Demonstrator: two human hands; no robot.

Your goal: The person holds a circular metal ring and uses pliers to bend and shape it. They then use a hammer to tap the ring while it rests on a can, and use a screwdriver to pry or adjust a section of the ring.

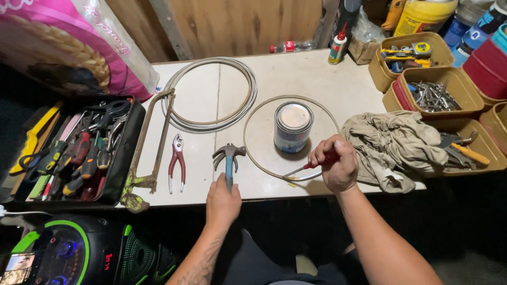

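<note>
Gripping a blue-handled steel claw hammer [228, 158] by the lower handle, the left hand [222, 203] holds it flat on the pale desk [317, 79], head pointing away. Right hand [337, 168] is closed round a red-handled screwdriver [311, 165], its shaft angled left and down toward the desk, close in front of the small round metal paint tin with blue label [293, 126]. Tin stands upright, lid on, inside a thin wire hoop [259, 113]. Judgement: seat the blade under the lid rim before any tap; keep the tin steady. Both wrists straight, forearms reaching in from the near edge
</note>
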